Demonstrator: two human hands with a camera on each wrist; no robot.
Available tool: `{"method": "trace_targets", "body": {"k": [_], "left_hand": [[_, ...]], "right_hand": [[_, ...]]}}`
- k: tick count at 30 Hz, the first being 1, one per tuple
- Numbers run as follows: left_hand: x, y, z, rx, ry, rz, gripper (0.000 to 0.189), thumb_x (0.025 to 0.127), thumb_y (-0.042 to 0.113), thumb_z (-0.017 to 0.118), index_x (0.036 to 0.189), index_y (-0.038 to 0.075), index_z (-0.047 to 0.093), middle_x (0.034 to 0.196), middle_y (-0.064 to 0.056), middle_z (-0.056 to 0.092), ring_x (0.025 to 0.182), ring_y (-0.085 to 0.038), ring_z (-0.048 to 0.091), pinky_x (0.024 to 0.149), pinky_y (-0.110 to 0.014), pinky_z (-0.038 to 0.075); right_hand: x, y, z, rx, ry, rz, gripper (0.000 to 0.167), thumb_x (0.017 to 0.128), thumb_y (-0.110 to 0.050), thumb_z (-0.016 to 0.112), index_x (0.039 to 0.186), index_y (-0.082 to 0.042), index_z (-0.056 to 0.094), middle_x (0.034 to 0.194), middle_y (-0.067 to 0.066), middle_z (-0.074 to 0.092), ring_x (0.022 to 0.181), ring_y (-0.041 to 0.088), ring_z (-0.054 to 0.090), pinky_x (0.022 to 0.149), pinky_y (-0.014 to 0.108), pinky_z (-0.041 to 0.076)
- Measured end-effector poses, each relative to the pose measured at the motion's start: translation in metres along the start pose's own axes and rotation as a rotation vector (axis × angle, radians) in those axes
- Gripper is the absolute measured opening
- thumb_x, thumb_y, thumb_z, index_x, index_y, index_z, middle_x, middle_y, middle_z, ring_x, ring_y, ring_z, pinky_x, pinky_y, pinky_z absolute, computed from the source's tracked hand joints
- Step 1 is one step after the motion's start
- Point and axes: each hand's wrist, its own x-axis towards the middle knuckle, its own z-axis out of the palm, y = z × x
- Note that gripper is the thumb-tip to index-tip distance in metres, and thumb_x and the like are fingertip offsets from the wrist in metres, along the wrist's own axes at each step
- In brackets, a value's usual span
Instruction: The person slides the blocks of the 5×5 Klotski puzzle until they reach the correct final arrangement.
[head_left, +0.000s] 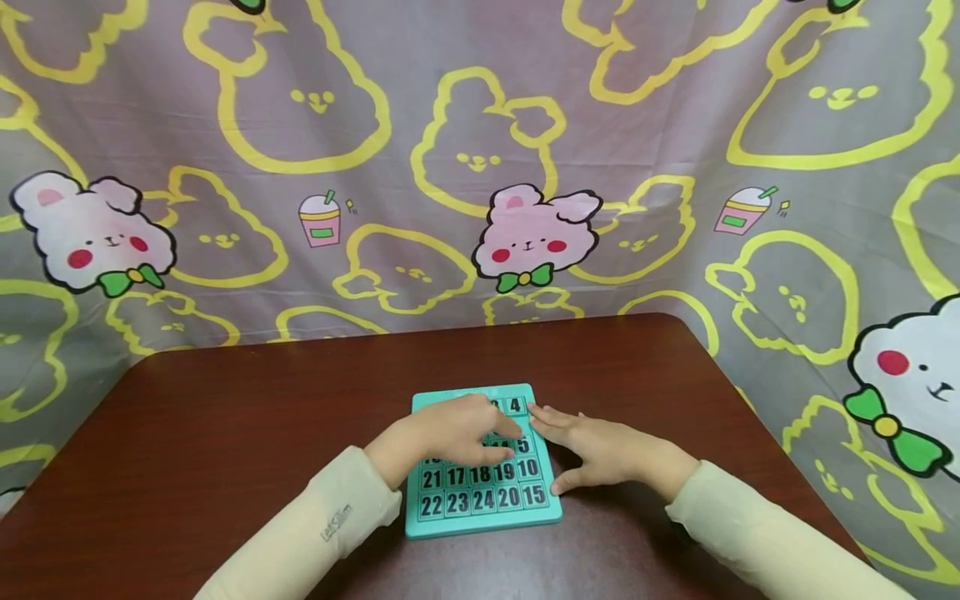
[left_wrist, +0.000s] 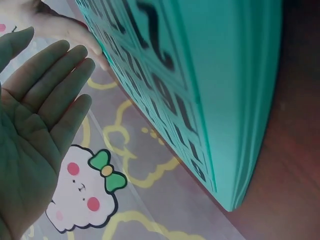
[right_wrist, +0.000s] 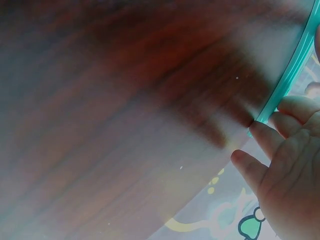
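A teal sliding number puzzle with black-numbered tiles lies flat on the brown table. My left hand reaches over its upper half and hides many tiles there. The index fingertip is at a plain teal gap near the right column, just above the 5 tile. The left wrist view shows this hand's palm with the fingers extended. My right hand lies along the puzzle's right side, its fingertips and thumb against that edge. In the right wrist view its fingers are spread beside the teal rim.
The dark brown table extends around the puzzle on all sides. Behind it and to the right hangs a grey curtain printed with yellow outlines, rabbit faces and drink cups.
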Motion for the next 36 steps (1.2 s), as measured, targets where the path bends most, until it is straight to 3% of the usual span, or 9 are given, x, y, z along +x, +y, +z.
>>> {"method": "trace_targets", "body": {"k": [9,15,27,29,33,36], "left_hand": [[0.001,0.005,0.007,-0.007,-0.018,0.047,0.034,0.098,0.027,0.061,0.128,0.012,0.069,0.126,0.002,0.070,0.101,0.000,0.069,0.092,-0.017,0.052],[0.003,0.006,0.007,-0.008,-0.038,0.028,0.033,0.098,0.028,0.061,0.127,0.013,0.070,0.124,0.001,0.070,0.086,0.006,0.068,0.089,-0.016,0.053],[0.008,-0.003,0.006,-0.008,-0.033,-0.026,0.035,0.098,0.028,0.061,0.129,0.013,0.068,0.128,0.001,0.068,0.110,-0.004,0.067,0.094,-0.020,0.052],[0.009,-0.004,0.006,-0.005,-0.030,-0.044,0.035,0.098,0.029,0.061,0.129,0.013,0.068,0.128,0.001,0.068,0.101,-0.002,0.069,0.093,-0.020,0.052],[0.011,-0.006,0.006,-0.005,-0.032,-0.067,0.036,0.098,0.030,0.060,0.129,0.014,0.068,0.127,0.000,0.069,0.066,0.001,0.066,0.085,-0.017,0.053],[0.012,-0.007,0.005,-0.017,-0.037,-0.069,0.036,0.098,0.030,0.061,0.129,0.013,0.068,0.127,0.000,0.069,0.065,0.001,0.065,0.085,-0.018,0.054]], "right_hand": [[-0.001,0.001,0.000,-0.011,0.008,-0.017,0.097,0.084,-0.060,0.066,0.158,-0.011,0.027,0.168,0.003,0.012,0.154,0.028,0.018,0.117,0.061,0.026],[-0.001,0.001,-0.001,-0.012,0.008,-0.020,0.097,0.084,-0.060,0.066,0.158,-0.012,0.027,0.168,0.003,0.012,0.154,0.028,0.019,0.117,0.061,0.026],[0.001,0.000,-0.002,-0.001,0.009,-0.017,0.097,0.084,-0.058,0.067,0.158,-0.011,0.026,0.168,0.003,0.012,0.154,0.028,0.018,0.117,0.061,0.025],[0.000,0.000,-0.002,-0.004,0.006,-0.015,0.096,0.084,-0.058,0.067,0.158,-0.011,0.026,0.168,0.003,0.012,0.154,0.028,0.018,0.117,0.061,0.025],[0.000,0.000,-0.001,-0.005,0.003,-0.018,0.097,0.084,-0.058,0.067,0.158,-0.011,0.027,0.168,0.003,0.012,0.154,0.028,0.018,0.117,0.061,0.026],[-0.001,0.000,0.000,-0.002,0.002,-0.008,0.097,0.083,-0.059,0.068,0.158,-0.013,0.026,0.168,0.001,0.012,0.154,0.026,0.018,0.118,0.060,0.025]]}}
